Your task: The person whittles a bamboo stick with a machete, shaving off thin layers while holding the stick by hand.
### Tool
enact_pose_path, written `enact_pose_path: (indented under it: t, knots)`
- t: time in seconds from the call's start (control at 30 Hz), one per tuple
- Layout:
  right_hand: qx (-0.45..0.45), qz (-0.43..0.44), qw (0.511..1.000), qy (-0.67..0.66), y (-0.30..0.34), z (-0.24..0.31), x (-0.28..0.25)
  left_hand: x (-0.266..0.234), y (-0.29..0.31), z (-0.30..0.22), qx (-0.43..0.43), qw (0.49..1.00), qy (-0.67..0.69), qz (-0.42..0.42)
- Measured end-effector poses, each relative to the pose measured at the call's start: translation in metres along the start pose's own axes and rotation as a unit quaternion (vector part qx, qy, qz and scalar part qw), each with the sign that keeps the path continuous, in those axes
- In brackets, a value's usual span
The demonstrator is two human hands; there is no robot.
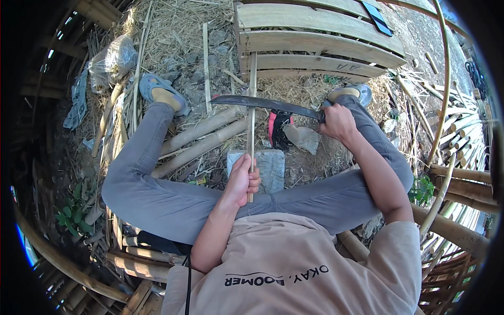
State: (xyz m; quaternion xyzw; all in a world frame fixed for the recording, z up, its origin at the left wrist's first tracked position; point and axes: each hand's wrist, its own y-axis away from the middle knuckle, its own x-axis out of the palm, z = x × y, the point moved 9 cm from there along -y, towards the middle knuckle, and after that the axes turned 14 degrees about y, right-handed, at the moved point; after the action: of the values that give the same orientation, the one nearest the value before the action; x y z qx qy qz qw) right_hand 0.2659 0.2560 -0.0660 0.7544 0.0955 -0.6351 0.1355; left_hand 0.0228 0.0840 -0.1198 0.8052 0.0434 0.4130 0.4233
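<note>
My left hand is closed round the lower end of a narrow bamboo strip, which points away from me. The strip's far end reaches the front of a wooden slatted crate. In my right hand is the handle of a machete, its long dark, slightly curved blade pointing left. That blade lies across the strip, over its middle; I cannot tell how firmly it touches. Below the strip, between my legs, is a pale square block, partly hidden by my left hand.
A phone lies on the crate. Bamboo poles rest on the ground to the left, by a pink and black cloth item and a plastic scrap. Cut bamboo is piled at right. A clear plastic bag sits far left.
</note>
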Motion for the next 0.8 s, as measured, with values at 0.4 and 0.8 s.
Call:
enact_pose_path:
  t: [0.4,0.8]
  knots:
    - [-0.057,0.091,0.993,-0.055,0.013,0.063,0.008,-0.002,-0.005,-0.004,0.036,0.997,-0.066,-0.016]
    - [-0.036,0.066,0.997,-0.031,0.002,0.042,0.015,-0.003,-0.003,-0.008,0.024,0.999,-0.027,-0.002]
